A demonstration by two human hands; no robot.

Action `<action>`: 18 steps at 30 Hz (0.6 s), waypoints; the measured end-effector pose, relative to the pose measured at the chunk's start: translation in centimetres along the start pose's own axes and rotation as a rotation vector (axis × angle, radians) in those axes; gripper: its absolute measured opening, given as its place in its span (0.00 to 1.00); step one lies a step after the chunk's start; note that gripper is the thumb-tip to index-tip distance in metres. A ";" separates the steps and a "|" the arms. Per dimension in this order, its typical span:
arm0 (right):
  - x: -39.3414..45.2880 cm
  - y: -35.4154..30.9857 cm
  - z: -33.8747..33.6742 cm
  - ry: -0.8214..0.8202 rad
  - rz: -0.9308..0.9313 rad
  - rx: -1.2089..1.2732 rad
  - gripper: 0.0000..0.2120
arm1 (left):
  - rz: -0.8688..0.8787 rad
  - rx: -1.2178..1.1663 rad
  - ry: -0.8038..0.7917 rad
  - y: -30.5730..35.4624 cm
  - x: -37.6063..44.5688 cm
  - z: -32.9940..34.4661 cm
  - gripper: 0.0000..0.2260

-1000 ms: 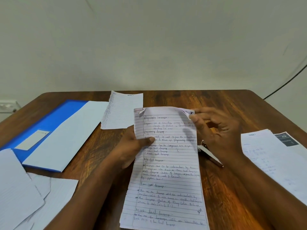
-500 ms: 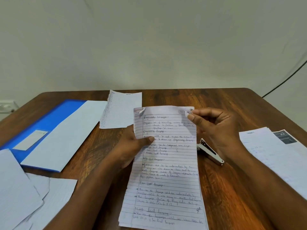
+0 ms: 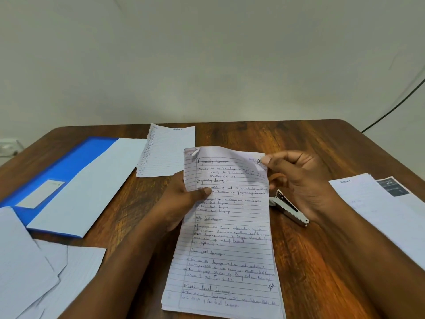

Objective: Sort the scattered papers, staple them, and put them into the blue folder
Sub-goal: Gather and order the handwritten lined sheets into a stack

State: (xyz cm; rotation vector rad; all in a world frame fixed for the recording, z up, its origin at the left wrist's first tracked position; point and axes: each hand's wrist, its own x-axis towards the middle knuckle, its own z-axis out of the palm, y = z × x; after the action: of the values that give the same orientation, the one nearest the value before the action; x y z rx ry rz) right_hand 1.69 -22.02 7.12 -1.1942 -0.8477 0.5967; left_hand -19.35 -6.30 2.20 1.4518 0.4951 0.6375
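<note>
Handwritten sheaf (image 3: 230,238) mid-tabletop, long axis toward the near edge. Left hand (image 3: 181,203) grips its left margin; right hand (image 3: 296,180) pinches top right corner. Stapler (image 3: 288,209) just beside, nearer right hand. Blue folder (image 3: 59,171) far left.

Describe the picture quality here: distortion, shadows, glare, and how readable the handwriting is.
Head view: wide-angle bending curves the table edge; soft, even light; the right hand casts a faint shadow on the page near its top corner; mild sheen on the wood, none on the stapler; handwriting is soft, headings barely legible, smaller lines smeared.
</note>
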 end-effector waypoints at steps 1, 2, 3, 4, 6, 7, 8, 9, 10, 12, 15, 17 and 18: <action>0.0 0.1 0.0 0.017 -0.031 -0.034 0.14 | 0.000 0.012 0.001 -0.1 0.0 0.0 0.15; 0.0 0.1 -0.1 0.032 -0.063 -0.078 0.11 | 0.000 0.021 0.002 -0.1 0.1 -0.1 0.15; 0.0 0.1 -0.1 0.043 -0.088 -0.126 0.08 | -0.003 0.028 0.002 -0.2 0.1 -0.1 0.15; 0.0 0.0 -0.2 0.051 -0.104 -0.165 0.06 | -0.007 0.036 0.003 -0.2 0.1 -0.1 0.16; 0.1 0.0 -0.2 0.068 -0.109 -0.197 0.06 | -0.017 0.054 0.011 -0.3 0.2 -0.1 0.16; 0.1 0.0 -0.1 0.077 -0.104 -0.200 0.06 | -0.020 0.061 0.013 -0.3 0.2 0.0 0.16; 0.1 0.0 -0.1 0.083 -0.097 -0.204 0.07 | -0.022 0.064 0.014 -0.3 0.2 0.0 0.16; 0.1 0.0 0.0 0.085 -0.092 -0.209 0.07 | -0.024 0.066 0.015 -0.3 0.2 0.0 0.16; 0.1 0.1 0.1 0.085 -0.090 -0.217 0.07 | -0.024 0.067 0.017 -0.3 0.2 -0.1 0.16; 0.0 0.1 0.2 0.083 -0.093 -0.239 0.08 | -0.025 0.069 0.019 -0.3 0.1 -0.1 0.16; -0.2 0.0 0.1 0.080 -0.120 -0.317 0.09 | -0.031 0.078 0.017 -0.4 0.2 -0.1 0.15; -0.2 0.1 0.0 0.068 -0.149 -0.368 0.09 | -0.030 0.082 0.020 -0.4 0.2 -0.1 0.15; -0.2 0.1 0.0 0.065 -0.160 -0.387 0.09 | -0.028 0.084 0.021 -0.4 0.2 0.0 0.15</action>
State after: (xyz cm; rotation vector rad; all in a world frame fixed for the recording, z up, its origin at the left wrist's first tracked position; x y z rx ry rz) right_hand 1.60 -22.18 6.97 -1.4682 -1.0219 0.2669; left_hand -19.23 -6.16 1.84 1.5167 0.5630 0.6165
